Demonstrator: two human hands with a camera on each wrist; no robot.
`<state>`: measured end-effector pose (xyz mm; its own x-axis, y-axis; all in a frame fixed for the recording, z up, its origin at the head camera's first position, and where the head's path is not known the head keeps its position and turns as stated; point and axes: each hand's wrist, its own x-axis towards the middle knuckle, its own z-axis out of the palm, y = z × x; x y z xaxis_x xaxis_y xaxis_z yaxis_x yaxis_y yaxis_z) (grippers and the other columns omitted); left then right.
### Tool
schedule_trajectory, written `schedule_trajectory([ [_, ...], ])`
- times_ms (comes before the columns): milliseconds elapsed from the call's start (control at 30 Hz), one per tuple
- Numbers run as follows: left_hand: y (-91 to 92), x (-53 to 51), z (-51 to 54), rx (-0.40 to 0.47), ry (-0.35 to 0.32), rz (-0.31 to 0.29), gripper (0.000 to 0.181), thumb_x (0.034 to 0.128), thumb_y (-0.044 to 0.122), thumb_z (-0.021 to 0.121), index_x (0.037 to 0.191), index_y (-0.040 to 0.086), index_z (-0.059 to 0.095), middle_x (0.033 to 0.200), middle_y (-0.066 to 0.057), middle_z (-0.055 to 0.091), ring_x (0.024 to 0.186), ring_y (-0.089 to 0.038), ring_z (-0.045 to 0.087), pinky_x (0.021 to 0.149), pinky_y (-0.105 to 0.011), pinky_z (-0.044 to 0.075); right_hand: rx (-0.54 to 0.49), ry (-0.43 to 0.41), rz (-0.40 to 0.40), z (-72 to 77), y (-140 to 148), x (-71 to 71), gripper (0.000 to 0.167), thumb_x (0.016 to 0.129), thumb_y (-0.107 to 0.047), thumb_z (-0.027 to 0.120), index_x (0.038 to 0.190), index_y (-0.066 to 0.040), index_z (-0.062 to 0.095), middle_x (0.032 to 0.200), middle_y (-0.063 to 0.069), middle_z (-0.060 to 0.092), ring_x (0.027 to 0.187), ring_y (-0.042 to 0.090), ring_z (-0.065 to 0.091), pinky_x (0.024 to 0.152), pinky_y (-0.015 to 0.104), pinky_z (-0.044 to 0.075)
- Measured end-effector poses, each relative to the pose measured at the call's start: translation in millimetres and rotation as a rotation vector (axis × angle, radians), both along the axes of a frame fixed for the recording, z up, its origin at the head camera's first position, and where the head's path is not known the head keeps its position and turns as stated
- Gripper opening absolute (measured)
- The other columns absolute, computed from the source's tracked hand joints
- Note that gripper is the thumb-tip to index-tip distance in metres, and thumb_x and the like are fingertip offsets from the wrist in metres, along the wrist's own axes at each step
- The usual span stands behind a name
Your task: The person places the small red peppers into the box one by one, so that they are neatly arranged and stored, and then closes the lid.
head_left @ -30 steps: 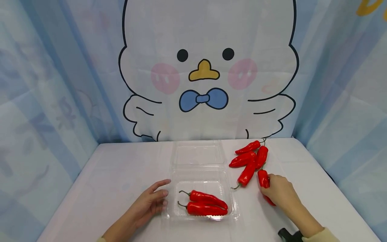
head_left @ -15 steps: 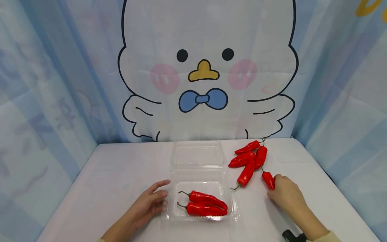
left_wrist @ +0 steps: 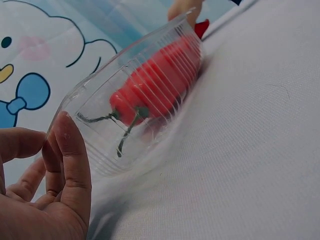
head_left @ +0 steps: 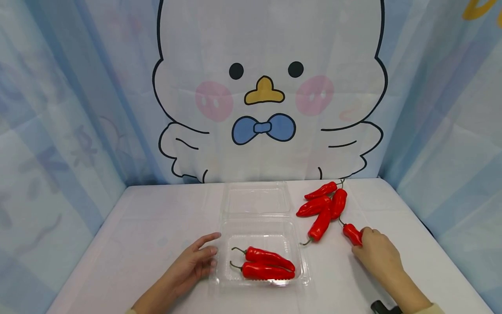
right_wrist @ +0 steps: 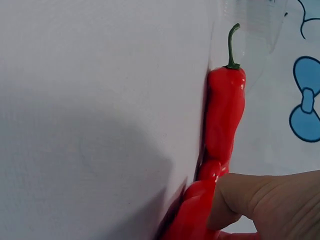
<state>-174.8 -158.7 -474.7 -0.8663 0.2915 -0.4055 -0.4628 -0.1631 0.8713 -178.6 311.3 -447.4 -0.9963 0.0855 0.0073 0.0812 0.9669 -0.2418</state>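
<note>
On the counter (head_left: 172, 209), a container (head_left: 256, 227) is placed near the middle, its lid (head_left: 256, 199) spread behind. Two peppers (head_left: 267, 271) are laid inside, one before the other. Four peppers (head_left: 320, 224) are heaped to the right; before them, another pepper (head_left: 352, 234) is held by the right hand (head_left: 378, 253). The left hand (head_left: 190, 265) is placed at the container's left edge.

White table (head_left: 168, 213) with clear container (head_left: 256, 227), red peppers (head_left: 313, 206)
</note>
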Motion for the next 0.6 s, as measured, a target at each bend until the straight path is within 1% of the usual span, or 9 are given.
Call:
schedule_trajectory([
  [133,-0.1,0.3,-0.1,0.003,0.002,-0.001,0.062,0.1021,0.016,0.062,0.157,0.01,0.036,0.095,-0.001,0.057,0.075,-0.008,0.059,0.067,-0.022,0.054,0.037,0.051,0.031,0.1,2,2.0,0.035,0.082,-0.007,0.077,0.099,0.018,0.06,0.076,0.018,0.063,0.065,0.026,0.059,0.062,0.048,0.057],
  [233,-0.1,0.5,-0.2,0.006,0.005,-0.004,0.061,0.1023,0.016,0.062,0.157,0.01,0.035,0.095,-0.001,0.057,0.075,-0.008,0.059,0.067,-0.021,0.054,0.062,0.091,0.051,-1.1,6,3.2,0.026,0.083,-0.003,0.073,0.096,0.017,0.061,0.075,0.019,0.063,0.064,0.028,0.062,0.061,0.05,0.057],
  [400,0.1,1.1,0.3,0.013,0.004,-0.006,0.061,0.1025,0.016,0.062,0.157,0.01,0.035,0.095,0.0,0.058,0.075,-0.008,0.059,0.067,-0.021,0.054,0.043,0.039,0.034,-2.0,11,1.5,0.032,0.083,0.0,0.072,0.107,0.019,0.061,0.085,0.026,0.066,0.073,0.035,0.066,0.07,0.057,0.059],
  [500,0.1,1.5,0.3,0.016,0.003,-0.004,0.062,0.1024,0.016,0.062,0.157,0.01,0.035,0.096,-0.001,0.058,0.075,-0.008,0.059,0.067,-0.021,0.055,0.02,0.019,0.024,-1.7,13,0.4,0.035,0.082,0.002,0.07,0.11,0.02,0.061,0.089,0.028,0.067,0.076,0.036,0.067,0.074,0.059,0.058],
  [600,0.3,1.7,-0.3,0.02,0.002,-0.004,0.062,0.1023,0.015,0.062,0.158,0.01,0.035,0.095,0.0,0.058,0.074,-0.008,0.06,0.067,-0.021,0.055,-0.002,-0.001,0.018,-1.5,14,0.0,0.038,0.081,0.004,0.069,0.113,0.02,0.061,0.095,0.032,0.068,0.082,0.041,0.069,0.079,0.062,0.057],
])
